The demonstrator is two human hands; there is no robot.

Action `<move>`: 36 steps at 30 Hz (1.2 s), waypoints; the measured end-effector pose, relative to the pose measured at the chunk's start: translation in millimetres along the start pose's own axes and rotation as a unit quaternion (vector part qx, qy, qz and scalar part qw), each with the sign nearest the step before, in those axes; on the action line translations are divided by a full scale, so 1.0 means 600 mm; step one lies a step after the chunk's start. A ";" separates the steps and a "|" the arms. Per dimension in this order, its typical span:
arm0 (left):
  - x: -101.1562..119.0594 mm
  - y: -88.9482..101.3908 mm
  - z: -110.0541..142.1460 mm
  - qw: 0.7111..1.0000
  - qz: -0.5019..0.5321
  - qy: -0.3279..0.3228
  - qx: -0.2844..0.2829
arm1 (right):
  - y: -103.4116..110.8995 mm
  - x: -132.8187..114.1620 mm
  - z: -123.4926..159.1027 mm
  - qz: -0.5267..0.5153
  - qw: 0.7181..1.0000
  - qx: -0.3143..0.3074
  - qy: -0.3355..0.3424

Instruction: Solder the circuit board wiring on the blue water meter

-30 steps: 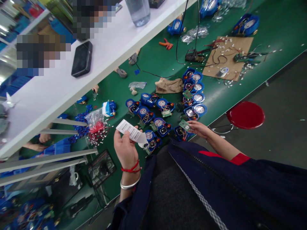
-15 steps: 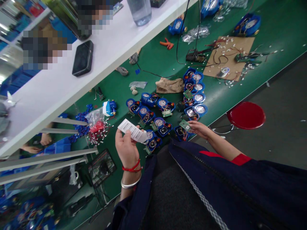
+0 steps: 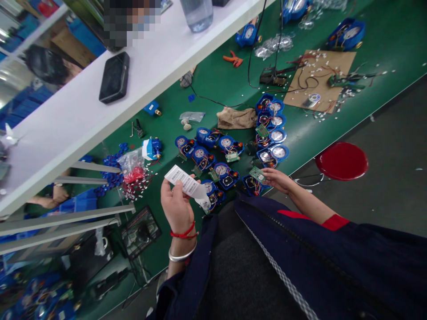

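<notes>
My left hand (image 3: 175, 205) is closed round a white strip of barcode labels (image 3: 184, 181), held up above the green bench (image 3: 207, 102). My right hand (image 3: 276, 178) reaches to the bench's near edge with its fingers pinched on a small green circuit board (image 3: 257, 174), just above a blue meter unit (image 3: 251, 184). Several more blue meter units (image 3: 213, 153) with dials and wires lie in rows between my hands.
A white shelf (image 3: 66, 129) with a black case (image 3: 114, 78) and a water bottle (image 3: 197, 13) runs over the bench. A cloth (image 3: 236, 119), a cardboard sheet (image 3: 320, 80) with wires and a red stool (image 3: 341, 160) lie to the right. Another person's hands (image 3: 58, 194) work at the left.
The label strip's free end has dropped a little lower. Both hands stay almost where they were; the view shifted slightly.
</notes>
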State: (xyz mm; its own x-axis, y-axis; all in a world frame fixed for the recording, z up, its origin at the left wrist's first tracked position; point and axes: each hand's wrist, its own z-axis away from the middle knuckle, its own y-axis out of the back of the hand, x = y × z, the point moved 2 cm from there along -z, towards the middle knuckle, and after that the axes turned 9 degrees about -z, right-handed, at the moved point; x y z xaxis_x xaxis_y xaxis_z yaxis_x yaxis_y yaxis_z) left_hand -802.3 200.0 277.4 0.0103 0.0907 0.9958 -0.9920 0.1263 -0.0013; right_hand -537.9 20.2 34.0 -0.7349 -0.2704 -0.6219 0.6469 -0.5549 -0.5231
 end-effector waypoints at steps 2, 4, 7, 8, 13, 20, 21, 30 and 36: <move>0.001 0.000 0.001 1.000 0.000 -0.001 -0.003 | -0.002 -0.001 0.001 0.002 1.000 0.001 -0.001; 0.001 0.001 0.001 1.000 -0.002 -0.004 -0.005 | -0.004 -0.003 0.003 0.004 1.000 0.002 -0.001; -0.001 0.002 0.000 1.000 -0.003 -0.007 -0.009 | -0.008 -0.006 0.006 0.005 1.000 0.004 -0.002; -0.002 0.002 0.000 1.000 -0.003 -0.007 -0.010 | -0.009 -0.006 0.006 0.004 1.000 0.004 -0.002; -0.005 0.004 -0.001 1.000 -0.005 -0.001 -0.010 | -0.007 -0.005 0.006 0.003 1.000 0.003 -0.009; -0.008 0.008 0.002 0.999 0.016 0.021 -0.025 | 0.009 0.004 0.000 0.005 1.000 0.008 -0.016; -0.009 0.009 0.002 0.999 0.016 0.026 -0.028 | 0.011 0.005 -0.001 0.006 1.000 0.009 -0.016; -0.016 0.015 0.004 0.998 0.006 0.055 -0.030 | 0.018 0.010 -0.007 0.019 1.000 0.014 -0.012; -0.014 0.015 0.004 0.998 0.006 0.055 -0.034 | 0.019 0.011 -0.008 0.020 1.000 0.013 -0.014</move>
State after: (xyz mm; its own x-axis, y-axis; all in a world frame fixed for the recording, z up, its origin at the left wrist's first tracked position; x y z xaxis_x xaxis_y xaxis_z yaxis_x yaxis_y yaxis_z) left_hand -811.7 198.3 269.3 0.0162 0.2008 0.9795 -0.9814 0.1907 -0.0229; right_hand -534.4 16.1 21.3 -0.7140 -0.3143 -0.6257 0.6706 -0.5638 -0.4821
